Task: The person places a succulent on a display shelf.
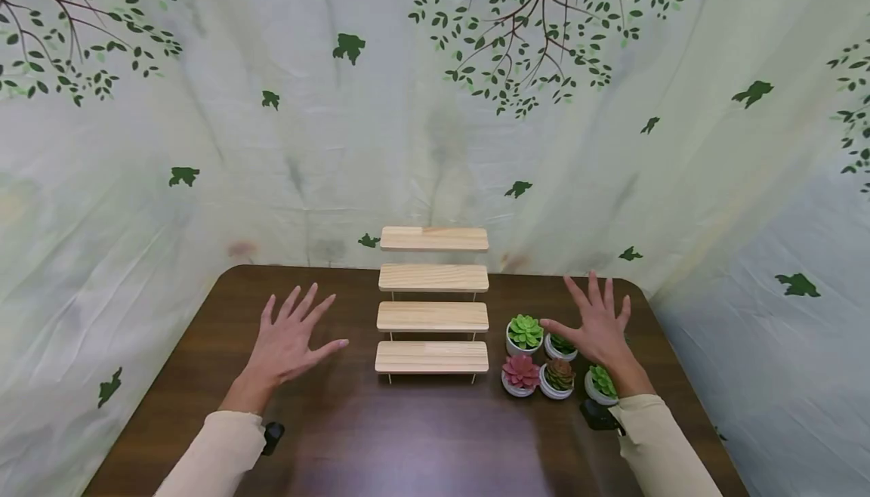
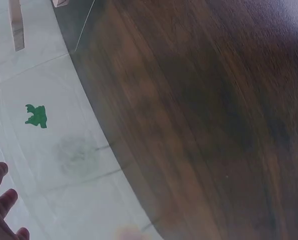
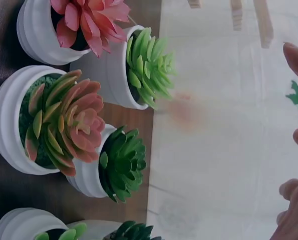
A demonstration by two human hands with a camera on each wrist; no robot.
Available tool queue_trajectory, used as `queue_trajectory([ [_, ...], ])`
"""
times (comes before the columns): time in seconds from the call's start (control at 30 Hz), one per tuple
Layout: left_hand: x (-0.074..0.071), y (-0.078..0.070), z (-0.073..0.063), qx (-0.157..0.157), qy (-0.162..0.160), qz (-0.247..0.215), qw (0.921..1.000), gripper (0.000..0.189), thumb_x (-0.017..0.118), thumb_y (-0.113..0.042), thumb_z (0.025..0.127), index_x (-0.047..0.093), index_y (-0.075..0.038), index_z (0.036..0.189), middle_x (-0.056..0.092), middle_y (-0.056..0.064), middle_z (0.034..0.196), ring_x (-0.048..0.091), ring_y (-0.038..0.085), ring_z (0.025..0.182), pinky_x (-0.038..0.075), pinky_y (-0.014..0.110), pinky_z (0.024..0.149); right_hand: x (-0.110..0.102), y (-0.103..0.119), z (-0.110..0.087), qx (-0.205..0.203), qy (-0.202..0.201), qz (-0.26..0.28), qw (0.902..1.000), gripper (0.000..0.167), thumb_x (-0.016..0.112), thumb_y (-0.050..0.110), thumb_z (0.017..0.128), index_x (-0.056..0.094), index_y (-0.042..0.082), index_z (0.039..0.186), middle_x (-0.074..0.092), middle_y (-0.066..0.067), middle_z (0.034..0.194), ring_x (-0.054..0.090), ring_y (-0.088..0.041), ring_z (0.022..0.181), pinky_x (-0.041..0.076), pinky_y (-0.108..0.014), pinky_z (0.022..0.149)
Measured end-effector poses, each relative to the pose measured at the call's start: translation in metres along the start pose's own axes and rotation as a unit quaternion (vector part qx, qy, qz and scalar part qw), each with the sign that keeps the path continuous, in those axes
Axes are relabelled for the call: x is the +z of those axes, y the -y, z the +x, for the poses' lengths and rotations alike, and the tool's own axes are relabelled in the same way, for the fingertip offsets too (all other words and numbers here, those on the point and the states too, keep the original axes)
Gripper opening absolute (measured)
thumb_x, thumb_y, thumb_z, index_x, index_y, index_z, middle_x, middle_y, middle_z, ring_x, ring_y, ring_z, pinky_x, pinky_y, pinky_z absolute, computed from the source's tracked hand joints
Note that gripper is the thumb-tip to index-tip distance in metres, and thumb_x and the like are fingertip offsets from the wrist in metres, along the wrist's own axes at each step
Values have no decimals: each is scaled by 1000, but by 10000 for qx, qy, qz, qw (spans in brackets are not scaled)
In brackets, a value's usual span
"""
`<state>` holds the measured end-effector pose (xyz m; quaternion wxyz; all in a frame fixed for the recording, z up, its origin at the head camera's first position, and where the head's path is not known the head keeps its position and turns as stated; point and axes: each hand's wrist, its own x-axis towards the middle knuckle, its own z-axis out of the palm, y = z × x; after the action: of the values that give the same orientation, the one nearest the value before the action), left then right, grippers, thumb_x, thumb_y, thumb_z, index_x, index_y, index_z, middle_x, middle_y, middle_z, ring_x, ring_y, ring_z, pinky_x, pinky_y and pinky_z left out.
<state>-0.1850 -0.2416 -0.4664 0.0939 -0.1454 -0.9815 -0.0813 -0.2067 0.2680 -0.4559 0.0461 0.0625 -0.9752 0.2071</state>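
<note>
My left hand [image 1: 287, 344] hovers over the left side of the table, fingers spread and straight, holding nothing. On the other side, my right hand [image 1: 601, 331] is also spread, above several potted succulents, with nothing in its grip. Those succulents stand in white pots: a light green one [image 1: 526, 331], a pink one [image 1: 520, 373], a reddish-green one [image 3: 68, 125], a dark green one [image 3: 123, 162] and another green one [image 1: 602, 382] near the right wrist. Another dark succulent [image 3: 131, 231] shows only partly in the right wrist view. Between the hands stands a tiered wooden stand [image 1: 432, 358] with several light planks.
The dark brown wooden table [image 1: 421, 436] has rounded far corners. A pale cloth [image 1: 381, 134] printed with leaves and branches hangs behind it and along both sides. Dark wrist devices sit at the left cuff [image 1: 273, 437] and the right cuff [image 1: 598, 415].
</note>
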Motion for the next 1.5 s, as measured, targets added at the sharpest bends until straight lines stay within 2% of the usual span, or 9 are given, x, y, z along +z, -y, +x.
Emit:
queue_trajectory([
  [0.23,5,-2,-2,-217,-12,-737,9970,84,58,-63,84,38,-11,147,25,23,154,18,44,140,8,65,109,-5,-1,-1,45,-5,61,10000,100,62,67,80,14,22,155,-10,-19,159,-20,-41,142,-16,-69,103],
  [0.43,13,-7,0,-372,-90,-1503,9879,78,60,-54,86,36,-11,147,27,25,152,22,46,138,17,69,103,-12,-4,-3,120,15,192,9997,100,64,64,81,14,21,155,-10,-19,159,-20,-42,141,-16,-70,102],
  [0.57,18,-10,2,-373,-159,-2044,9780,73,61,-48,88,39,-10,146,31,25,150,26,49,135,21,72,99,-15,-9,-6,184,1,272,9995,99,64,62,81,12,22,156,-12,-17,159,-21,-41,141,-15,-71,102],
  [0.77,29,-14,0,-469,-226,-2931,9547,67,61,-39,92,39,-7,146,35,26,148,30,49,133,24,68,102,-13,-16,-9,108,-156,402,9990,99,67,59,80,14,21,155,-9,-20,159,-17,-46,141,-12,-73,101],
  [0.93,39,-21,-4,-881,10,-3544,9309,66,60,-39,94,36,-11,148,35,22,149,31,45,136,25,66,104,-12,-22,-17,269,-293,452,9982,100,68,58,79,14,21,155,-7,-21,159,-15,-47,141,-11,-74,100],
  [1.13,49,-29,-9,-1411,219,-4345,8893,64,61,-38,94,35,-16,148,39,23,147,35,43,135,27,64,105,-9,-35,-27,433,-409,677,9959,100,69,55,80,12,22,156,-7,-20,159,-13,-46,142,-8,-74,100],
  [1.27,56,-32,-10,-1534,186,-4945,8553,62,61,-32,95,34,-14,148,39,26,146,38,44,133,29,61,106,-5,-45,-32,459,-498,848,9941,100,70,52,81,10,23,156,-5,-20,159,-11,-46,142,-5,-74,100],
  [1.37,61,-34,-10,-1559,69,-5282,8347,59,60,-24,96,34,-8,148,41,29,143,39,44,131,31,56,107,-1,-53,-35,465,-622,1009,9919,100,71,48,82,10,22,156,-1,-22,159,-7,-46,143,-2,-75,99],
  [1.5,70,-39,-11,-1640,-15,-5561,8148,55,56,-16,98,34,-3,146,44,30,139,44,41,128,38,44,103,4,-62,-43,481,-752,1312,9873,99,73,42,82,11,19,156,4,-23,159,-3,-47,143,0,-78,97],
])
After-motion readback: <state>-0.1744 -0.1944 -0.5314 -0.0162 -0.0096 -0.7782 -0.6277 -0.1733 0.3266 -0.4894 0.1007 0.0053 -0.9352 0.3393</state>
